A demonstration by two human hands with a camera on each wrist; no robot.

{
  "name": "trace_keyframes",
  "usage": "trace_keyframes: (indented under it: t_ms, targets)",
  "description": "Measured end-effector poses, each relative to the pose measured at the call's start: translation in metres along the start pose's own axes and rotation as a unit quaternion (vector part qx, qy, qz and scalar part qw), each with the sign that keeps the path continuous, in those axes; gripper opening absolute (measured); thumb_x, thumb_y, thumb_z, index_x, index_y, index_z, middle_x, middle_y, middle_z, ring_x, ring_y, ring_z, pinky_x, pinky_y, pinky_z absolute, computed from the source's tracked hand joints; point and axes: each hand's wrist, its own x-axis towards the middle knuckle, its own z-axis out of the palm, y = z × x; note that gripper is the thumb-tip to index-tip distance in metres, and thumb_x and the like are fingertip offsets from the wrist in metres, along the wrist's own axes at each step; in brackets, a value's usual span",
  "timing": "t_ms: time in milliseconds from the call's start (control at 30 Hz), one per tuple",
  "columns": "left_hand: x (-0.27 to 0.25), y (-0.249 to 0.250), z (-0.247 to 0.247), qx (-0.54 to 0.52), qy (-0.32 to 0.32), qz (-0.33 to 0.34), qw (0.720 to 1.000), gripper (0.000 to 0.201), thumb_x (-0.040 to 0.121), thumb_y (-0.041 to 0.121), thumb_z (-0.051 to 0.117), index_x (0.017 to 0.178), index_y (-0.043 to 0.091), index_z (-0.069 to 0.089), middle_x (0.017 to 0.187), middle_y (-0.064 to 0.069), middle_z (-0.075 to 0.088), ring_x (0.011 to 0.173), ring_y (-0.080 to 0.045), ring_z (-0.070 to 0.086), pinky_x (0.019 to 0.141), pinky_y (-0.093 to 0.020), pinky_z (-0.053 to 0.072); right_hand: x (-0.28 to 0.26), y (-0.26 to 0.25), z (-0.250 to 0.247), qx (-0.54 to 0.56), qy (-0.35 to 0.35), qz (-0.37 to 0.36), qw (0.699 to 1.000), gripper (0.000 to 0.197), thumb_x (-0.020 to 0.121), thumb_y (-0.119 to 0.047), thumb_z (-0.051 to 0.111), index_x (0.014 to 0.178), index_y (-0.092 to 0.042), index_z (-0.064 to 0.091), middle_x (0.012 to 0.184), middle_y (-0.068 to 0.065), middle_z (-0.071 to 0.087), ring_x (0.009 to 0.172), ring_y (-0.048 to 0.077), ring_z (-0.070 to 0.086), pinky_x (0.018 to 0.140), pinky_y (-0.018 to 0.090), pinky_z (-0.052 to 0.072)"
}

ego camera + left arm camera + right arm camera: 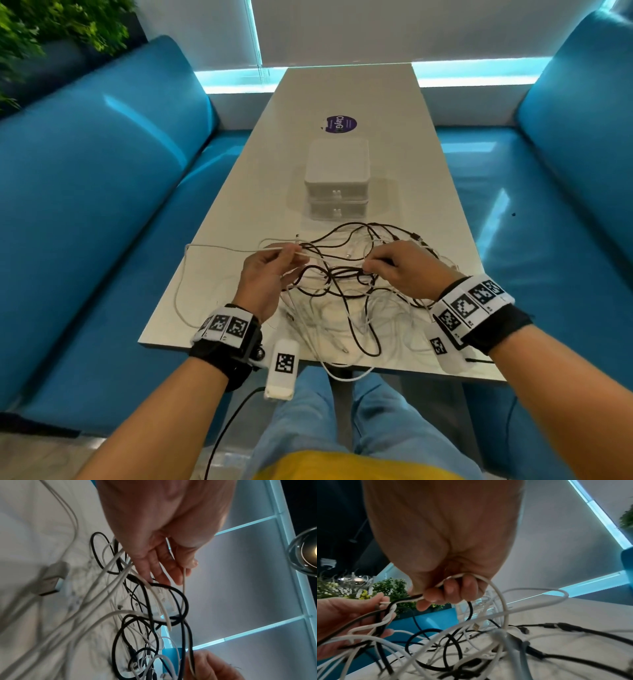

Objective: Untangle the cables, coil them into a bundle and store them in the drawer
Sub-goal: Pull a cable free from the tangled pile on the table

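Note:
A tangle of black and white cables [346, 294] lies on the near end of the pale table [342, 102]. My left hand [270, 270] pinches a thin white cable [239, 251] that runs off to the left; in the left wrist view the white cable [184, 580] passes between thumb and fingers [164, 566]. My right hand [400, 267] grips black and white strands at the tangle's middle; in the right wrist view its curled fingers [450, 592] hold a white cable loop [501, 601] and a black strand. A white two-drawer box [337, 181] stands beyond the cables, both drawers closed.
Blue sofas [85, 205] flank the table on both sides. A purple round sticker [340, 124] lies beyond the drawer box. A white cable loop [346, 373] hangs over the near table edge above my lap. Green plants [41, 31] stand at far left.

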Motion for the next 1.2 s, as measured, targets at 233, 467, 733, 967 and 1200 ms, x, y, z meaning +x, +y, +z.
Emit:
trace_keyframes:
  t_ms: [233,467,733,967,1200]
  targets:
    - [0.004,0.008,-0.013,-0.082,0.064,-0.005,0.995,0.019,0.096,0.011,0.053,0.081,0.004,0.062,0.068,-0.007,0.069,0.072,-0.023,0.070,0.081,-0.038,0.058,-0.006,0.032,0.000,-0.023,-0.006,0.050,0.998,0.021,0.095,-0.028,0.056,0.090,-0.018,0.074,0.074,-0.018,0.063,0.070,-0.003,0.056,0.069,0.021,0.041]
    - [0.003,0.024,-0.008,0.002,0.047,0.027,0.999,0.016,0.095,0.015,0.056,0.085,0.008,0.066,0.075,-0.003,0.070,0.075,-0.021,0.070,0.070,-0.030,0.059,-0.004,0.031,-0.006,-0.079,0.002,0.081,0.994,0.017,0.093,-0.029,0.058,0.094,-0.022,0.074,0.086,-0.010,0.066,0.083,0.008,0.061,0.077,0.027,0.042]
    - [-0.012,0.039,0.045,0.073,-0.017,0.108,0.991,0.006,0.088,0.010,0.065,0.090,0.006,0.069,0.075,-0.007,0.072,0.072,-0.017,0.069,0.067,-0.026,0.057,0.020,-0.050,0.005,-0.045,0.044,-0.041,0.997,0.020,0.093,-0.038,0.057,0.092,-0.020,0.067,0.072,-0.010,0.057,0.071,0.011,0.051,0.070,0.030,0.040]
    - [-0.009,0.008,0.041,0.289,-0.151,0.096,0.941,0.019,0.088,0.016,0.067,0.107,0.017,0.071,0.101,0.002,0.073,0.088,0.004,0.065,0.082,-0.019,0.048,0.024,-0.059,-0.017,0.117,0.107,-0.045,0.986,0.024,0.092,-0.019,0.059,0.070,-0.024,0.063,0.065,-0.005,0.063,0.059,0.000,0.053,0.060,0.012,0.038]
    - [0.006,0.003,0.045,0.273,-0.113,0.092,0.951,0.019,0.086,0.030,0.066,0.071,0.022,0.075,0.073,-0.003,0.071,0.076,-0.017,0.068,0.079,-0.039,0.056,-0.010,-0.062,0.013,0.236,0.105,-0.027,0.966,0.027,0.091,-0.032,0.062,0.112,-0.027,0.045,0.095,-0.004,0.067,0.079,-0.003,0.061,0.070,0.015,0.045]
